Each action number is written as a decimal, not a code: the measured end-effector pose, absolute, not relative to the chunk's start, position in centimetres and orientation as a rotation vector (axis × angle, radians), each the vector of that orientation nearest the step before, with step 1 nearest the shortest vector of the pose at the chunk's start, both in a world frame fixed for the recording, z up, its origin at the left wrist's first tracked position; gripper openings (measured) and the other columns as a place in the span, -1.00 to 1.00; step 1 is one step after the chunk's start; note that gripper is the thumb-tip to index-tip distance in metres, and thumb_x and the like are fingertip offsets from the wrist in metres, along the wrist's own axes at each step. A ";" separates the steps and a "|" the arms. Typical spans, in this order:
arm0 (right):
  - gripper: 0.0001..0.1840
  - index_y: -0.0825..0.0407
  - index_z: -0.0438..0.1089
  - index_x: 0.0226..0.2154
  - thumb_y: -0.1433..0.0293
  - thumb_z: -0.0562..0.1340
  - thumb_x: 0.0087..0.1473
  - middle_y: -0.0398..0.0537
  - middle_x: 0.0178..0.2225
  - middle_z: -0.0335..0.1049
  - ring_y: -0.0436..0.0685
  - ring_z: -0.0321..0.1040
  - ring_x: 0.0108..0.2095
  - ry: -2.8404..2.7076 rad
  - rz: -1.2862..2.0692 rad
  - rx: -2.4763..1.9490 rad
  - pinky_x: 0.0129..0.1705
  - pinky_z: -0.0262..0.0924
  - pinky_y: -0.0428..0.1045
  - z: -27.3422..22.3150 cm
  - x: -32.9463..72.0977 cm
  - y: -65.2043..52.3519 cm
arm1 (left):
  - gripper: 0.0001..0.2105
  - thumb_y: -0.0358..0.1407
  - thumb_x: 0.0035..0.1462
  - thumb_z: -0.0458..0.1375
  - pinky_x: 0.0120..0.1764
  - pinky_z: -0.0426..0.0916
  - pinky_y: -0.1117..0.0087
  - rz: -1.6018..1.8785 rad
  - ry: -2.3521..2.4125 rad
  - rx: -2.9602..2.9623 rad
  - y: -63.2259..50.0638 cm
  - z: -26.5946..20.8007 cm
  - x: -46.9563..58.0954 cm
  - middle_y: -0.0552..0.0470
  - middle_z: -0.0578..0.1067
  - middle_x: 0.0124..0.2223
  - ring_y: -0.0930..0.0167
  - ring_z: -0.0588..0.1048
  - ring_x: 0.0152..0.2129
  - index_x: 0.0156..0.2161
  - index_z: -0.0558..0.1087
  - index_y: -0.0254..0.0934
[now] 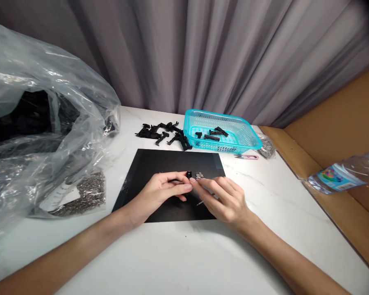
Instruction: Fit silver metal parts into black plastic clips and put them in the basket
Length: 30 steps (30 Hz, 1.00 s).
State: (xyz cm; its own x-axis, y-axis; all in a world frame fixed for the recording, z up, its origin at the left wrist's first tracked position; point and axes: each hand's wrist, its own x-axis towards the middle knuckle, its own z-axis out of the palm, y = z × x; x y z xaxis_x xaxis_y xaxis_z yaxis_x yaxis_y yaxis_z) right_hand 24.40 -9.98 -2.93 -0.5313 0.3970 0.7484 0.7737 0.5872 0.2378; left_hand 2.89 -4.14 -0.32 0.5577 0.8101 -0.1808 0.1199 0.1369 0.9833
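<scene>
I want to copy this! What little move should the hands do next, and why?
Maybe steady the small black part with the left hand and press it gently with the right hand, because the left holds it and the right is close, beside the small metal pieces.

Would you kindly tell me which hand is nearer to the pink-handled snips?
The right hand is nearer, below and left of the pink-handled snips in view. The left hand is farther off to their left.
</scene>
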 end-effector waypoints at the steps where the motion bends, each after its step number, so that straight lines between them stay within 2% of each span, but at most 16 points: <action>1: -0.68 0.04 0.51 0.05 0.58 0.28 0.27 0.01 -0.22 0.60 0.08 0.34 -0.38 -2.137 -0.654 -0.948 -0.38 0.21 0.02 -3.1 24.3 -9.9 | -0.73 -0.08 0.07 0.38 -0.06 0.52 0.19 0.594 0.886 1.372 -4.1 -0.3 2.9 -0.09 0.62 -0.02 0.33 0.57 -0.31 -0.22 0.65 -0.23; 5: -0.68 -0.02 0.53 0.03 0.57 0.27 0.28 -0.01 -0.26 0.54 0.08 0.36 -0.33 -1.960 -0.181 -0.995 -0.34 0.27 0.00 -3.4 23.8 -9.5 | -0.78 -0.11 0.13 0.35 0.06 0.41 0.26 0.565 0.894 1.406 -4.1 -0.2 2.8 -0.02 0.61 -0.02 0.44 0.52 -0.37 -0.25 0.62 -0.24; 8: -0.75 -0.04 0.58 -0.05 0.51 0.26 0.29 -0.03 -0.26 0.50 0.10 0.39 -0.26 -1.826 0.179 -1.034 -0.24 0.32 0.03 -3.2 23.3 -9.5 | -0.77 -0.10 0.15 0.34 0.08 0.37 0.27 0.564 0.874 1.421 -4.2 0.0 2.7 -0.01 0.61 -0.06 0.39 0.54 -0.28 -0.29 0.60 -0.24; 11: -0.80 -0.08 0.62 -0.14 0.44 0.25 0.32 -0.06 -0.28 0.50 0.10 0.39 -0.25 -1.730 0.440 -1.123 -0.23 0.28 0.04 -2.7 23.0 -9.8 | -0.75 -0.07 0.12 0.36 0.10 0.37 0.20 0.567 0.894 1.437 -4.2 -0.1 2.7 -0.05 0.62 -0.07 0.29 0.58 -0.20 -0.29 0.61 -0.24; 13: -0.84 -0.07 0.62 -0.22 0.37 0.28 0.31 -0.08 -0.31 0.51 0.10 0.38 -0.26 -1.677 0.561 -1.163 -0.27 0.22 0.02 -2.4 23.0 -9.9 | -0.75 -0.07 0.11 0.36 0.10 0.39 0.17 0.590 0.893 1.479 -4.2 -0.2 2.7 -0.09 0.63 -0.09 0.17 0.57 -0.05 -0.31 0.62 -0.23; 15: -0.86 -0.05 0.60 -0.29 0.31 0.32 0.28 -0.10 -0.32 0.52 0.08 0.36 -0.28 -1.625 0.662 -1.187 -0.31 0.15 0.01 -2.1 23.1 -9.9 | -0.78 -0.10 0.12 0.35 0.05 0.44 0.18 0.619 0.852 1.540 -4.1 -0.3 2.8 -0.13 0.64 -0.15 0.05 0.44 0.18 -0.33 0.62 -0.22; 18: -0.82 -0.03 0.57 -0.33 0.25 0.34 0.26 -0.13 -0.31 0.50 0.05 0.30 -0.32 -1.579 0.822 -1.228 -0.32 0.10 0.00 -1.8 23.3 -9.8 | -0.82 -0.14 0.14 0.33 -0.07 0.52 0.26 0.636 0.794 1.594 -4.1 -0.5 2.9 -0.15 0.64 -0.21 0.03 0.25 0.34 -0.35 0.61 -0.21; 21: -0.77 -0.02 0.52 -0.32 0.20 0.31 0.29 -0.14 -0.31 0.45 0.04 0.26 -0.34 -1.564 0.943 -1.253 -0.31 0.10 -0.02 -1.7 23.4 -9.8 | -0.81 -0.14 0.15 0.33 -0.18 0.57 0.31 0.643 0.783 1.583 -4.0 -0.8 2.9 -0.17 0.61 -0.01 0.03 0.37 0.26 -0.32 0.60 -0.24; 23: -0.75 -0.01 0.48 -0.30 0.18 0.26 0.33 -0.14 -0.31 0.43 0.05 0.27 -0.33 -1.554 0.965 -1.257 -0.29 0.12 -0.02 -1.8 23.5 -9.8 | -0.79 -0.13 0.11 0.36 -0.16 0.59 0.29 0.659 0.785 1.576 -4.0 -1.2 2.8 -0.17 0.51 0.16 0.09 0.50 0.13 -0.28 0.60 -0.25; 26: -0.76 0.00 0.44 -0.28 0.21 0.22 0.35 -0.12 -0.29 0.43 0.06 0.31 -0.31 -1.537 0.864 -1.286 -0.28 0.17 -0.02 -2.3 23.8 -9.5 | -0.71 -0.15 0.04 0.43 -0.04 0.57 0.22 0.624 0.777 1.595 -3.9 -1.7 2.6 -0.12 0.32 0.34 0.36 0.61 -0.20 -0.16 0.58 -0.22; 28: -0.79 0.01 0.44 -0.29 0.25 0.23 0.35 -0.10 -0.29 0.44 0.07 0.33 -0.32 -1.536 0.733 -1.322 -0.29 0.17 -0.02 -2.7 24.0 -9.0 | -0.70 -0.16 0.06 0.43 -0.02 0.56 0.21 0.572 0.756 1.620 -3.8 -2.0 2.5 -0.09 0.26 0.38 0.53 0.56 -0.37 -0.14 0.56 -0.20; 30: -0.82 0.00 0.44 -0.30 0.30 0.24 0.34 -0.09 -0.30 0.46 0.08 0.33 -0.33 -1.556 0.590 -1.340 -0.29 0.18 0.00 -3.0 24.2 -8.4 | -0.71 -0.16 0.10 0.42 -0.02 0.55 0.21 0.557 0.745 1.630 -3.9 -2.2 2.6 -0.07 0.34 0.30 0.54 0.55 -0.37 -0.11 0.52 -0.18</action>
